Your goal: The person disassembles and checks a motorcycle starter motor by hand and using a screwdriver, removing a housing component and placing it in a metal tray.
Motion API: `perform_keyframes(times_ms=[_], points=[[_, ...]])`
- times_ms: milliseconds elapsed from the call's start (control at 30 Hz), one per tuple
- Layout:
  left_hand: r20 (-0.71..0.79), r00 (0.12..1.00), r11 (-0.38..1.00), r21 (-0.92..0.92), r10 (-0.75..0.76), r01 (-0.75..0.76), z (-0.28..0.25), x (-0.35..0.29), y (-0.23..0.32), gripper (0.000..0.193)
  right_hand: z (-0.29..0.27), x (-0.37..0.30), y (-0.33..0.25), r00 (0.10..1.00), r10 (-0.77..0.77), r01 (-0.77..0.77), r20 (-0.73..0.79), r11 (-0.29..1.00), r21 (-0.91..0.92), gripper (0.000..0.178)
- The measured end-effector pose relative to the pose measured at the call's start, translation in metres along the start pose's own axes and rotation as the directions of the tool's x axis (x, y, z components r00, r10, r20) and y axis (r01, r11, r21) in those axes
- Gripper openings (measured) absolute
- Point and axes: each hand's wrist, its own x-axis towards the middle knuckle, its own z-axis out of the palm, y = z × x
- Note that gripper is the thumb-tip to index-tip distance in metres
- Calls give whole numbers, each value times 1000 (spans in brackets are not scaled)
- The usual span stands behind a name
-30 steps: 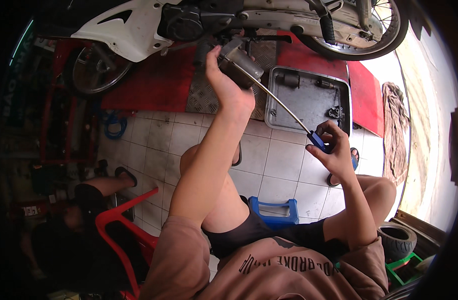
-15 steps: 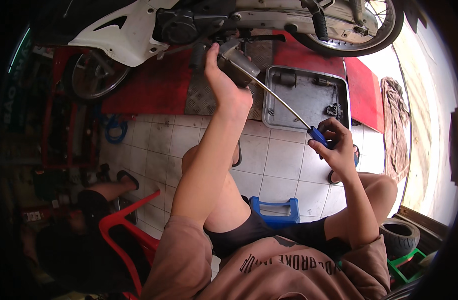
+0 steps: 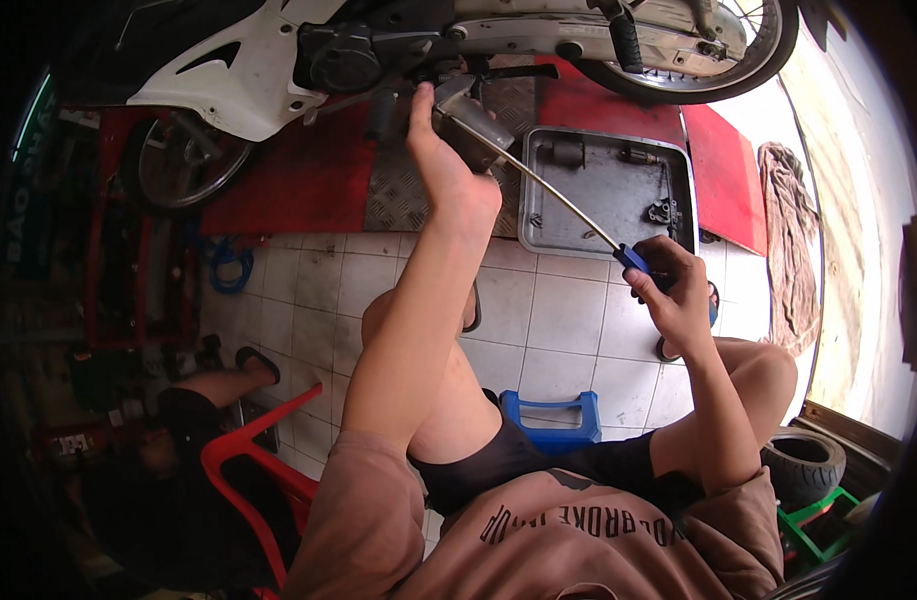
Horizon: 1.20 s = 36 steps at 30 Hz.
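My left hand is closed round a grey metal housing below the motorbike, thumb up along its side. Its other fingers are hidden behind the part. A long-shafted screwdriver runs slantwise from my right hand up to the housing. The shaft crosses the housing's near edge; where its tip sits, I cannot make out. My right hand grips the blue handle, with the thumb lying along it and the fingers curled round.
A motorbike stands on a red platform. Beside my hands lies a metal tray with several dark parts. A blue stool is between my legs. At left are a red chair and another person's leg. A tyre lies at right.
My right thumb and fingers have shifted on the screwdriver handle, the thumb now further over its top. My left hand keeps its hold on the housing. The whole view has moved slightly.
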Motion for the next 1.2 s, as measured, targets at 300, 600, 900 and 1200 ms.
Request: perform_keyframes(times_ms=[300,600,900,1200], points=[[-12,1000,1000,6,4,-4,0,-1,-1,39,4,0,-3,991,-81,80,-103,997,-19,25],[21,999,999,-9,46,-46,2,-4,-3,43,-6,-3,-1,938,243,-288,248,944,164,21],[-32,999,999,-32,22,-23,-2,-2,-3,46,6,1,-6,890,-411,312,-196,864,-395,24],[-21,1000,996,-86,-22,20,-5,-1,2,49,-4,2,-8,826,305,-552,474,608,571,27]])
